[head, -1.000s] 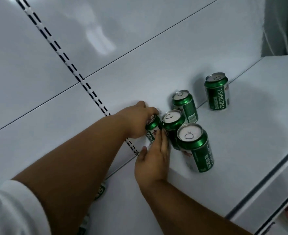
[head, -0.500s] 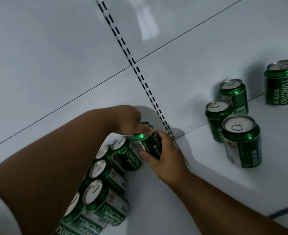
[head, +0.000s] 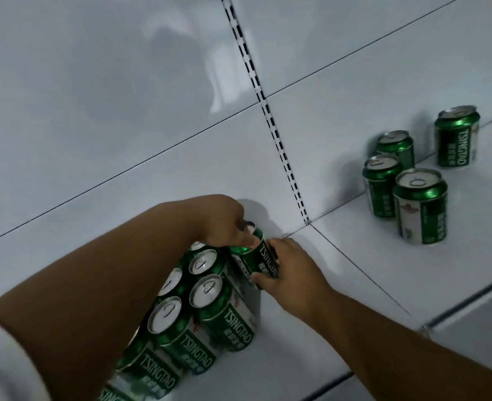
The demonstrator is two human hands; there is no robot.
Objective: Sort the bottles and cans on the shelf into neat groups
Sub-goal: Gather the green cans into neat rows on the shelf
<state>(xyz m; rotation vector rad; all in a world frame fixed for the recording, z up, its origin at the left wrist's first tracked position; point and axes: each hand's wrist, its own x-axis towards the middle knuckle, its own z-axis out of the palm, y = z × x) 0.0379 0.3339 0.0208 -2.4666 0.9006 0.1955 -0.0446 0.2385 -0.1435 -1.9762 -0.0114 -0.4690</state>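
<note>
A green can (head: 258, 257) is grasped by both hands. The left hand (head: 224, 224) is curled over its silver top from above, and the right hand (head: 289, 273) is wrapped around its lower side, with the thumb laid on the label. The can is tilted, and white letters are seen on its green body. It is held at the rear edge of the shelf (head: 340, 299), just beside the back panel (head: 123, 111), at the end of a packed group of cans (head: 207, 308). These cans are set upright in rows, with silver lids and pull tabs, and the word TSINGTAO is printed in white on them. Well apart, toward the right end of the shelf, four more green cans (head: 418, 204) are placed near the rear edge, three close together and one a little aside.
</note>
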